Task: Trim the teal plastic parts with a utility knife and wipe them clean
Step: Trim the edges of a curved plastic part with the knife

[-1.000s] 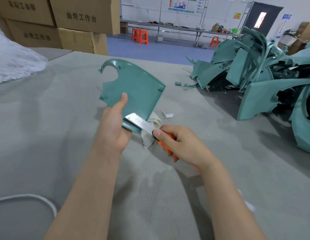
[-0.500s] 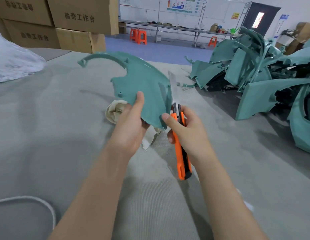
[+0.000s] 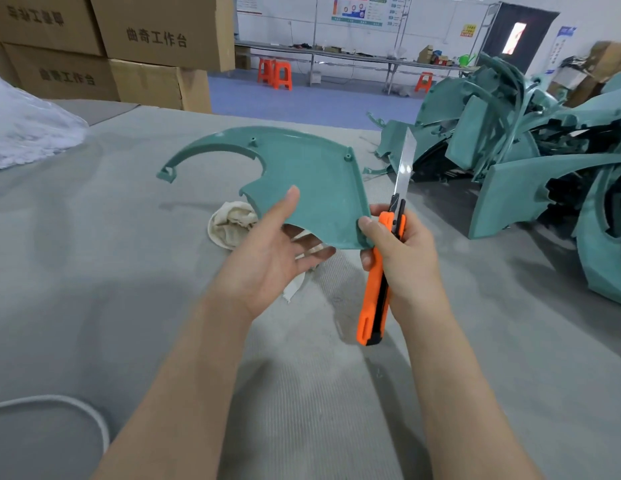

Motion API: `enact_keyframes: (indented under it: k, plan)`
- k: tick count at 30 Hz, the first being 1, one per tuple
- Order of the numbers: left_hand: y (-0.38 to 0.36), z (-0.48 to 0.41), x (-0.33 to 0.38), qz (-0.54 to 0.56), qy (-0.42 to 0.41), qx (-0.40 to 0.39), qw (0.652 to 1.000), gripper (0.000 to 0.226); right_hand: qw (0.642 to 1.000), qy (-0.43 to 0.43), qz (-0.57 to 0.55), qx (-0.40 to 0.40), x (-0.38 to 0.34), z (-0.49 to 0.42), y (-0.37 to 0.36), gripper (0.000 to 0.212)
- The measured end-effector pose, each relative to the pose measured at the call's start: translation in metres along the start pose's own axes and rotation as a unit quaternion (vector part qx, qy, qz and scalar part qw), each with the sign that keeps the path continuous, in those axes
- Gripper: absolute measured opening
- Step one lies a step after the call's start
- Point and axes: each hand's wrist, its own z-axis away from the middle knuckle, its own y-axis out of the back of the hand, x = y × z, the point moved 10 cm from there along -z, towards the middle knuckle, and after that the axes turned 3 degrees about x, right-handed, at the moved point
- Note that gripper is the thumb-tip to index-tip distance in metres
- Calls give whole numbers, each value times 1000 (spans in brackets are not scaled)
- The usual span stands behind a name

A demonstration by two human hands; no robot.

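A flat teal plastic part (image 3: 302, 174) with a curved arm reaching left is held above the grey table (image 3: 94, 271). My left hand (image 3: 267, 258) holds its near edge, thumb on top and fingers underneath. My right hand (image 3: 399, 258) grips an orange utility knife (image 3: 378, 278) beside the part's right edge, its long blade pointing up and away; the thumb touches the part's lower right corner. A cream cloth (image 3: 233, 223) lies on the table just under and behind my left hand.
A large heap of teal plastic parts (image 3: 531, 161) fills the table's right side. Cardboard boxes (image 3: 129, 46) are stacked at the back left beside a white plastic bag (image 3: 25, 129). A white cable (image 3: 77, 410) loops at the near left.
The teal part has been turned flatter and wider, its curved arm now swung out to the left. The knife came off the part's edge and now points upward at its right side.
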Motion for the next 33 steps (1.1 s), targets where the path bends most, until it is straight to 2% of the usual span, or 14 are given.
enact_keyframes:
  k: [2,4,6,11,13,21,23,26,29,31,33]
  plan:
    - [3,-2,-4,-6,-4,29,1000,47,1000,-2,6,-15,2,0,-2,9]
    - [10,-4,-7,7,-12,68,998,27,1000,9,16,-25,1,1,-5,7]
    - [15,-4,-7,24,-24,109,993,19,999,29,36,-10,-2,2,-5,6]
    - [25,-1,5,118,-80,174,974,31,997,23,65,39,-2,5,0,48]
    - [25,0,8,136,-90,174,971,33,996,22,77,37,-1,6,-3,55]
    - [12,1,15,138,-112,126,976,25,992,92,82,19,-10,17,-20,43]
    - [8,2,14,97,-108,120,982,32,993,97,68,23,-14,19,-19,36]
    - [-3,6,9,-31,-94,116,988,42,997,73,16,16,-16,16,-17,22]
    - [-22,9,4,-189,-93,36,977,48,997,2,-58,42,-6,8,-4,6]
    - [-34,12,-2,-273,-94,-35,957,31,989,-51,-125,67,5,3,8,11]
    - [-44,17,-8,-261,-57,-99,959,11,977,-95,-162,95,14,0,19,13]
